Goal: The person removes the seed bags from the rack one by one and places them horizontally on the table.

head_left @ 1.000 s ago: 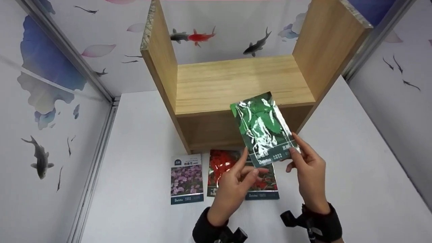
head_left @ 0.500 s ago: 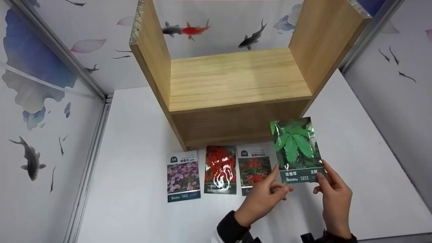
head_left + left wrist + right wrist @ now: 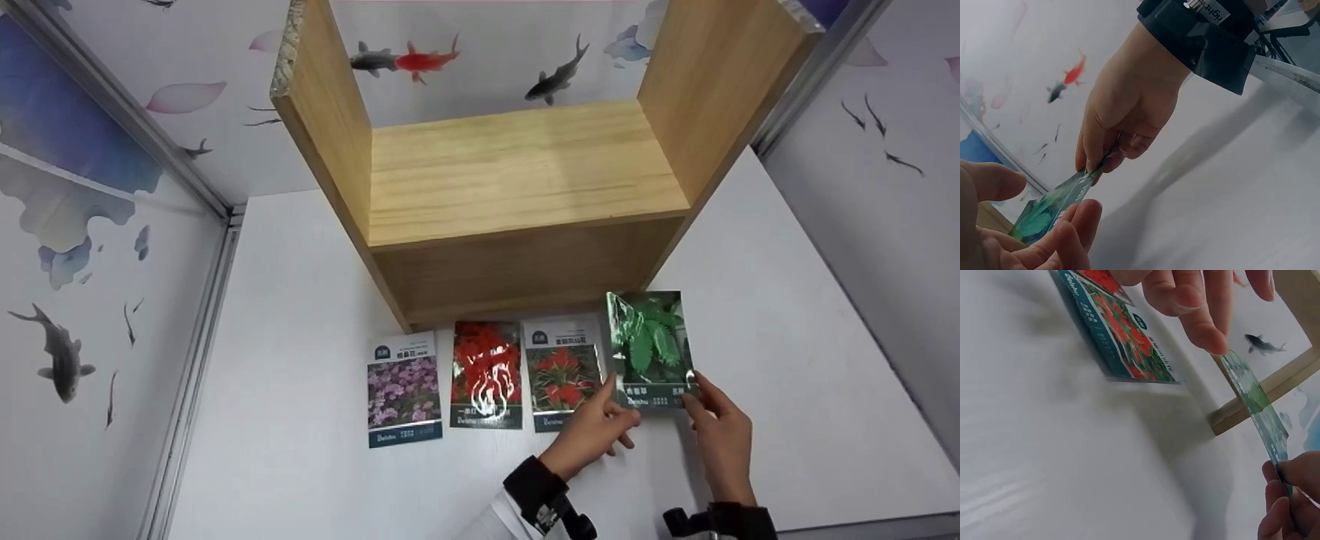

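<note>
A green seed packet (image 3: 649, 345) with a leafy picture is pinched at its lower right corner between the thumb and fingers of my right hand (image 3: 721, 444). My left hand (image 3: 586, 441) has its index fingertip at the packet's left edge, its other fingers loosely bent. In the right wrist view the green packet (image 3: 1257, 405) appears nearly edge-on, raised over the table. Three more seed packets lie in a row to the left: one with purple flowers (image 3: 405, 397), one with red blooms (image 3: 486, 375), and one with red flowers and a white top (image 3: 559, 367), partly covered by my left hand.
Behind the packets stands a wooden shelf unit (image 3: 525, 172) with two upright sides and a middle board. White table surface (image 3: 285, 420) extends on both sides. Walls printed with fish (image 3: 559, 75) enclose the table at the back and sides.
Both hands have brought the green packet right and down, from in front of the shelf to beside the row. The red-flower packets are now more exposed. The head view has shifted slightly.
</note>
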`<action>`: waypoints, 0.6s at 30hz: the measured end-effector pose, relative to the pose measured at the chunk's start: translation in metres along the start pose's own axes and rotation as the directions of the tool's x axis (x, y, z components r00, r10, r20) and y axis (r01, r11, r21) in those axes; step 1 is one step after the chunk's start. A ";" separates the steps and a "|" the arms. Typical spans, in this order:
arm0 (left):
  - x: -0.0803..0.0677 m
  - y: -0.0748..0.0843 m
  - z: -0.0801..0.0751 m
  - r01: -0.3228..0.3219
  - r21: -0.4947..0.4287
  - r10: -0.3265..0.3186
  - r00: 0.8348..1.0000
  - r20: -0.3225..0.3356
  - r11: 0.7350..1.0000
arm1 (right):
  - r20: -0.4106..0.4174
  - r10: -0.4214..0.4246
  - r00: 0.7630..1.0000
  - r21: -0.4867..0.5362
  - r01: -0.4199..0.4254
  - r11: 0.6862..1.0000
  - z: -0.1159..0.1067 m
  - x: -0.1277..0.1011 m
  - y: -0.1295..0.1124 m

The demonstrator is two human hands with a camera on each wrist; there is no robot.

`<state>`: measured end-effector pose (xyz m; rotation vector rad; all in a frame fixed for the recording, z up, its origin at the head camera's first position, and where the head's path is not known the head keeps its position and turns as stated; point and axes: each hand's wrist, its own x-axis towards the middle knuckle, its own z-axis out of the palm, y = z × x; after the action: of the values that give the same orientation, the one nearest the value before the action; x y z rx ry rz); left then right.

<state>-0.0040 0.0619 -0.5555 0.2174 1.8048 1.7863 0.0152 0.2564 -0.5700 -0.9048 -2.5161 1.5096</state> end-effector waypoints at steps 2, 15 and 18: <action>0.004 -0.003 0.001 0.021 -0.065 -0.022 1.000 -0.010 0.998 | 0.012 -0.008 1.000 -0.026 0.008 1.000 0.001 0.004 0.004; 0.010 -0.020 0.010 0.082 -0.162 -0.090 0.995 -0.045 0.983 | 0.074 0.023 0.997 -0.095 -0.016 0.995 0.005 0.015 0.021; 0.009 -0.024 0.010 0.100 -0.168 -0.110 0.993 -0.049 0.981 | 0.078 0.022 0.997 -0.094 -0.014 0.995 0.006 0.014 0.024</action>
<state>0.0004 0.0734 -0.5807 0.0043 1.6637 1.8727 0.0124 0.2669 -0.5958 -0.8997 -2.6611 1.4719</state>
